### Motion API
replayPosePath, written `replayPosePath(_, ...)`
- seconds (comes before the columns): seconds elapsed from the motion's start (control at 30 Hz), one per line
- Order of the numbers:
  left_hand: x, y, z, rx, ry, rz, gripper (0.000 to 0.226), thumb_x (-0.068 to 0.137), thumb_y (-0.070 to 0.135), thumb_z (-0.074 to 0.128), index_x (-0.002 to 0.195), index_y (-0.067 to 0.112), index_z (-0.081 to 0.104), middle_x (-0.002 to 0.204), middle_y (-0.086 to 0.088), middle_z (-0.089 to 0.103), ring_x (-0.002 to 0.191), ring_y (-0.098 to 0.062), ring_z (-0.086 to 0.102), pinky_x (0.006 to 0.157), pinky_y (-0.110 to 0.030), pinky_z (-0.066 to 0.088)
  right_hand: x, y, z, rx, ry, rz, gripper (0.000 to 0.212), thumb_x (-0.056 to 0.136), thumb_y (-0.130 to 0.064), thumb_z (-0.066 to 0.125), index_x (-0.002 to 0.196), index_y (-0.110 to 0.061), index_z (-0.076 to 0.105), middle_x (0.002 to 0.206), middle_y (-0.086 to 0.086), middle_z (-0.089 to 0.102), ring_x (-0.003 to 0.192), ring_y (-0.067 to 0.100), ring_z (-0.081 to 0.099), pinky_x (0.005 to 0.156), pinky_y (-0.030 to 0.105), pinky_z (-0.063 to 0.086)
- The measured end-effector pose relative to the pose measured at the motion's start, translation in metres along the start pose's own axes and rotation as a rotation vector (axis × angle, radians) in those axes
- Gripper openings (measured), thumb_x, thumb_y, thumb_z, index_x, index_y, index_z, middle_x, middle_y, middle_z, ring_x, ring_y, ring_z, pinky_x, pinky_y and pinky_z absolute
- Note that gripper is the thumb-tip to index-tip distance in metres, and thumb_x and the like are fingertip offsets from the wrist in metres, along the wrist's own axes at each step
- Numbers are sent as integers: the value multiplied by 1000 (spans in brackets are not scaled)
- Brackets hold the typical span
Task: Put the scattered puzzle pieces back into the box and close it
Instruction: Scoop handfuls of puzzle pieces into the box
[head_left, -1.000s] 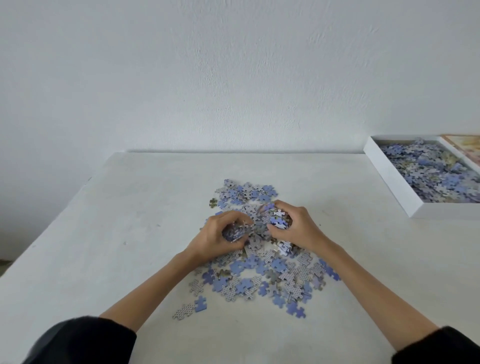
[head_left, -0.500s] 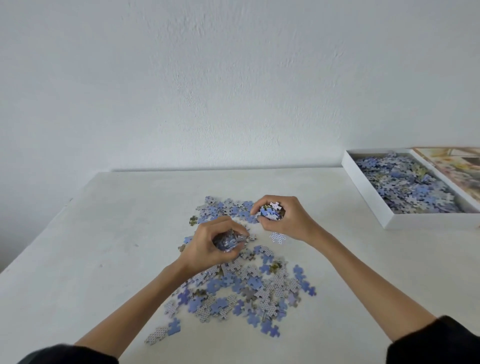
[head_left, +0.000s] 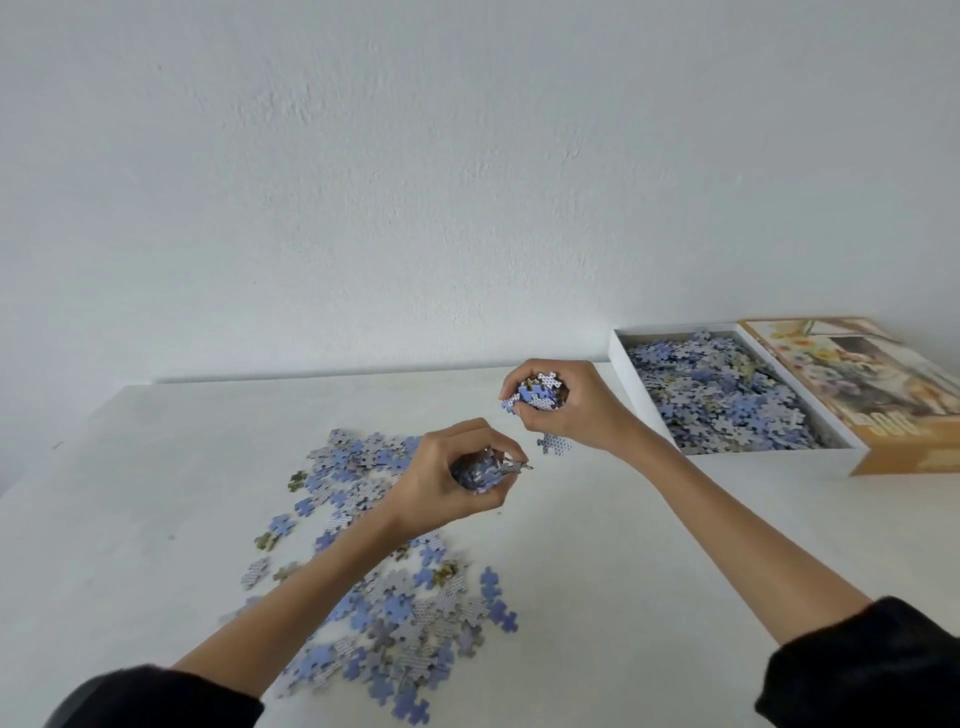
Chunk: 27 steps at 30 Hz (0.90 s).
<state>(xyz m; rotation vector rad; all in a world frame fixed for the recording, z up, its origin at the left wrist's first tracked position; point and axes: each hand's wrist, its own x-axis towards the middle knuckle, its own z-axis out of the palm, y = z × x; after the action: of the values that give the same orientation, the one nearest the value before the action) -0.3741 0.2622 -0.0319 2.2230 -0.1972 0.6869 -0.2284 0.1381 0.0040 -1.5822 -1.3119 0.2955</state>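
**Two handfuls lifted, heading for the box**

A second ago both hands were pressed together in the scattered puzzle pieces (head_left: 395, 613), scooping. Now each is raised clear of the heap with its fingers curled tight round a clump of pieces. The right hand (head_left: 561, 410) has travelled furthest, toward 2 o'clock, and is now near the box (head_left: 769, 460). The left hand (head_left: 457, 478) trails behind it at about 8 o'clock. One loose piece (head_left: 555, 444) shows just under the right hand; whether it is falling or lying flat I cannot tell.

The gathering step looks done and dumping comes next. Many pieces remain on the table, so more trips are likely.

The box sits open and part-filled, its lid (head_left: 852, 379) touching its 3 o'clock side. The table (head_left: 623, 571) is pale and matte, set against a plain white wall (head_left: 467, 182). The person wears dark sleeves (head_left: 862, 670).
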Motion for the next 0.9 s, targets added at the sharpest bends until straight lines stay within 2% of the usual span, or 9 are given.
replayPosePath(0.1, 25, 10, 27, -16, -6, 25, 20, 73, -3, 70, 88, 10, 69, 85, 7, 63, 75, -3, 60, 69, -12, 43, -6, 9, -35, -15, 19, 15, 16, 80, 0, 62, 83, -15, 66, 78, 4, 65, 59, 8, 55, 59, 20, 46)
replayPosePath(0.3, 74, 23, 81, -66, -7, 52, 18, 72, -1, 70, 87, 10, 69, 82, 2, 63, 71, -5, 59, 67, -14, 42, -20, 33, -105, -119, 85, 12, 18, 79, -1, 63, 82, -18, 65, 75, 0, 64, 58, 10, 53, 56, 20, 45)
replayPosePath(0.43, 106, 25, 120, -68, -41, 72, 17, 74, 1, 71, 89, 9, 70, 82, 4, 62, 73, -2, 59, 68, -12, 42, -28, 55, -151, -176, 107, 26, 16, 80, -6, 64, 84, -22, 66, 84, 4, 67, 72, 30, 62, 68, 37, 51)
replayPosePath(0.5, 122, 26, 136, -61, -67, 85, 16, 75, 5, 72, 90, 10, 70, 84, 10, 61, 74, -1, 58, 68, -14, 43, -29, 64, -171, -222, 114, 29, 17, 80, -6, 64, 84, -22, 66, 84, -4, 68, 74, 24, 63, 71, 33, 51)
replayPosePath(0.57, 137, 26, 151, -45, -89, 103, 16, 74, 6, 72, 90, 10, 70, 84, 20, 58, 74, 3, 57, 68, -11, 41, -28, 73, -189, -258, 118, 43, 18, 79, -3, 64, 84, -21, 66, 83, -10, 67, 71, 8, 63, 69, 19, 50)
replayPosePath(0.63, 152, 24, 163, -29, -103, 125, 16, 74, 5, 73, 89, 9, 70, 82, 24, 55, 71, 5, 55, 65, -9, 39, -25, 86, -203, -270, 123, 75, 17, 79, -5, 64, 84, -21, 66, 85, -5, 68, 75, 16, 64, 72, 26, 50)
replayPosePath(0.7, 167, 20, 176, -23, -114, 129, 15, 75, 9, 73, 90, 12, 69, 80, 16, 58, 68, -6, 56, 61, -24, 45, -21, 103, -216, -295, 124, 94, 17, 78, -10, 65, 82, -27, 66, 86, -5, 69, 80, 32, 63, 77, 42, 49)
replayPosePath(0.77, 183, 13, 189, -21, -124, 126, 16, 75, 13, 71, 91, 15, 69, 83, 6, 64, 69, -19, 59, 64, -38, 49, -16, 120, -224, -329, 135, 117, 22, 76, -14, 64, 79, -36, 64, 85, -10, 69, 79, 43, 60, 75, 51, 48)
replayPosePath(0.9, 206, -5, 212, 49, -208, 127, 21, 73, 9, 74, 93, 9, 70, 91, -3, 66, 80, -12, 59, 73, -28, 49, -7, 155, -230, -371, 134, 175, 15, 78, -16, 63, 81, -31, 66, 89, -15, 67, 78, 38, 61, 70, 43, 48)
